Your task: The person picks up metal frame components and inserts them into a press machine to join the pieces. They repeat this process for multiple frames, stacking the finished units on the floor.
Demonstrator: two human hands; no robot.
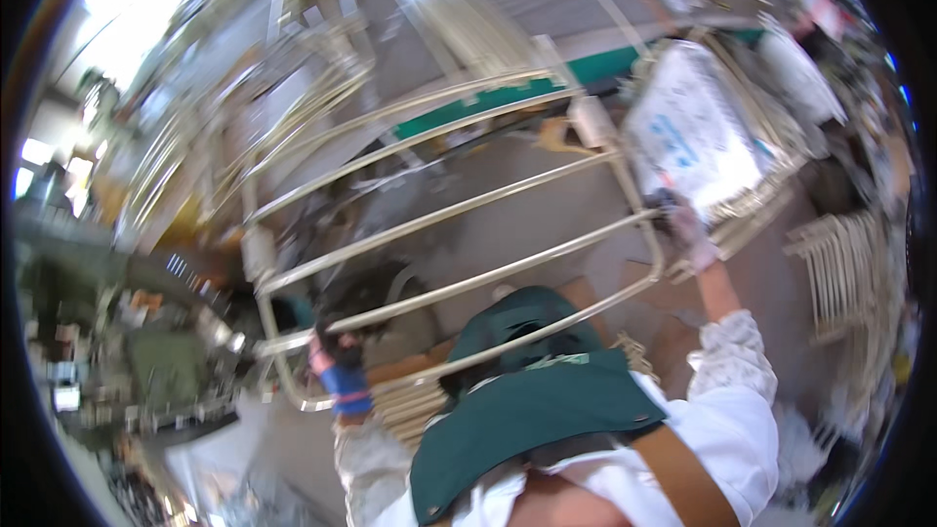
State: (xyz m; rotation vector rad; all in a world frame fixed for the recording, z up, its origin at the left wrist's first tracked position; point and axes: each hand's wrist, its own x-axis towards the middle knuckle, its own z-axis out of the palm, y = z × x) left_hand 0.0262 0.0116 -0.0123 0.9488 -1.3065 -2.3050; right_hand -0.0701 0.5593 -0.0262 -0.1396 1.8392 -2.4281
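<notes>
A cream-coloured tubular metal frame (478, 277), with several parallel crossbars and rounded corners, spans the space before my body, tilted up to the right. My left hand (340, 351), in a dark-fingered glove with a blue cuff, is closed round its lower left end. On the opposite side, my right hand (686, 226), in a pale glove, grips the frame's right edge; motion blurs its fingers. A whitish sleeve joint (590, 121) sits on the upper right part of the frame. My dark green apron (537, 420) shows below it.
Behind the frame, a bundle of pale metal bars (468, 24) lies beside more tubular frames (322, 88). A white sheet-covered stack (693, 127) with blue marks stands right. Stacked bent tubes (839, 273) are at far right; machinery (166, 361) is at left. Much is blurred.
</notes>
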